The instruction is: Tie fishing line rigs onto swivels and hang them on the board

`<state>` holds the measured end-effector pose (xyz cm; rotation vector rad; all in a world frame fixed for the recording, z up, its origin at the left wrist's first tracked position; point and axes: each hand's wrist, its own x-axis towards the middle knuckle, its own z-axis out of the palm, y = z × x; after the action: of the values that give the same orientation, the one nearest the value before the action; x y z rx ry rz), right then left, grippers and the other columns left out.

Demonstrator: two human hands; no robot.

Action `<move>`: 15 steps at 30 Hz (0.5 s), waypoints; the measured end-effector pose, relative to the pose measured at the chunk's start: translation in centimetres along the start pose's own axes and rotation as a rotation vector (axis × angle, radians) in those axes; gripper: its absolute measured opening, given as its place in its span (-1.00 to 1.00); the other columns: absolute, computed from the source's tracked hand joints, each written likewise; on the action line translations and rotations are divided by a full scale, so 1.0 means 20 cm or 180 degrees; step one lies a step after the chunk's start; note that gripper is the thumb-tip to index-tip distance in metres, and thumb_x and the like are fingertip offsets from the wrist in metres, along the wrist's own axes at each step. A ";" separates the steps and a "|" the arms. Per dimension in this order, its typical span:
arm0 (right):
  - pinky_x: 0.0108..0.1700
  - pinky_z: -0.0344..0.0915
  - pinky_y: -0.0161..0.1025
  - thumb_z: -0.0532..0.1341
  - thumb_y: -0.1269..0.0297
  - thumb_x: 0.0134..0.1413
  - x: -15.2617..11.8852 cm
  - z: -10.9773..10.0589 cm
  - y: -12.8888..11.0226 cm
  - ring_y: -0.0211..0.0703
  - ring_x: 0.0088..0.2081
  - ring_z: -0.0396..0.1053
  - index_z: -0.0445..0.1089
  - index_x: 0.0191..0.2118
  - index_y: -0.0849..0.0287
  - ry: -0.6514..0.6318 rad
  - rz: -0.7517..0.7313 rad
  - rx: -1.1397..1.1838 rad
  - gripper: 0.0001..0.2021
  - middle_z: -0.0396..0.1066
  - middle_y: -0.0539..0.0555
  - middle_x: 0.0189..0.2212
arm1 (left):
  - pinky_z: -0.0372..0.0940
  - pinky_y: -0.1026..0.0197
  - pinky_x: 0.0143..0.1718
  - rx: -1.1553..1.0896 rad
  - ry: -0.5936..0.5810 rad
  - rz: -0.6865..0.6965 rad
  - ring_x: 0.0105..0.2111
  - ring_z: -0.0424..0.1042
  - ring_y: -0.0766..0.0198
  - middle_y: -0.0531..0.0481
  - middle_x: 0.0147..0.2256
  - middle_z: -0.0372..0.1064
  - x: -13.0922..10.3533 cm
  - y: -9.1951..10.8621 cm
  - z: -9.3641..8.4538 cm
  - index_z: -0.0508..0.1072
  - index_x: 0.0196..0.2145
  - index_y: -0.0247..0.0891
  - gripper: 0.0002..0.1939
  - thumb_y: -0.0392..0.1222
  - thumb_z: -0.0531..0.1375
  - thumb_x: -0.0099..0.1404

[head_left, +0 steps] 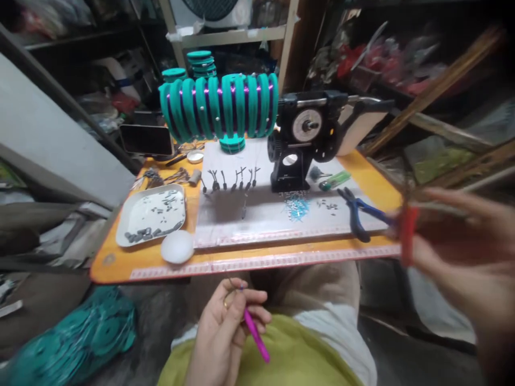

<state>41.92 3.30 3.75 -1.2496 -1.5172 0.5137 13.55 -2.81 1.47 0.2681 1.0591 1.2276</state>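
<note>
My left hand, low in front of my lap, has its thumb and fingers pinched together. A slim magenta-handled tool slants down out of its grip. Something thin shows at the fingertips, too fine to name. At the right, my right hand is raised beside the table edge and smeared by motion. It grips a red-handled tool whose dark tip points up; its kind is too blurred to tell. Close by on the table lie blue-handled pliers.
A black winding machine carries a roller of teal foam spools. On the white board are small dark parts and a blue-white pile. A white tray, a white bowl and a phone stand left.
</note>
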 end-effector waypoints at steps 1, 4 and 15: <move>-0.12 0.47 -0.10 0.27 0.29 0.15 -0.06 0.06 -0.04 0.02 -0.07 0.47 0.29 0.17 -0.23 -0.0349 0.0025 -0.0065 -0.52 0.45 0.10 -0.01 | 0.34 0.39 -0.53 -0.0020 -0.0035 -0.0028 -0.53 0.49 0.35 -0.04 -0.41 0.55 0.00 0.00 0.00 0.37 -0.28 -0.30 -0.65 -0.17 0.44 0.10; -0.27 0.52 -0.21 0.31 0.33 0.10 -0.22 0.25 -0.13 -0.08 -0.24 0.52 0.39 0.12 -0.23 -0.1336 -0.0146 -0.0315 -0.53 0.52 0.04 -0.14 | 0.26 0.45 -0.60 0.0050 -0.0186 -0.0066 -0.60 0.44 0.41 -0.04 -0.46 0.54 0.02 0.01 -0.02 0.38 -0.33 -0.32 -0.70 -0.13 0.40 0.16; -0.25 0.45 -0.47 0.22 0.58 0.11 -0.46 0.51 -0.14 -0.31 -0.33 0.49 0.36 0.17 0.11 -0.1482 -0.0602 0.0089 -0.50 0.48 0.07 -0.27 | 0.35 0.42 -0.55 0.0199 -0.0181 0.0387 -0.58 0.43 0.45 -0.02 -0.39 0.56 0.04 -0.03 -0.06 0.59 -0.37 -0.30 -0.78 -0.08 0.41 0.14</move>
<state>30.64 -3.07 -1.72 -0.9906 -1.9864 0.7315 12.85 -2.69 0.00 0.4187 1.0452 1.2892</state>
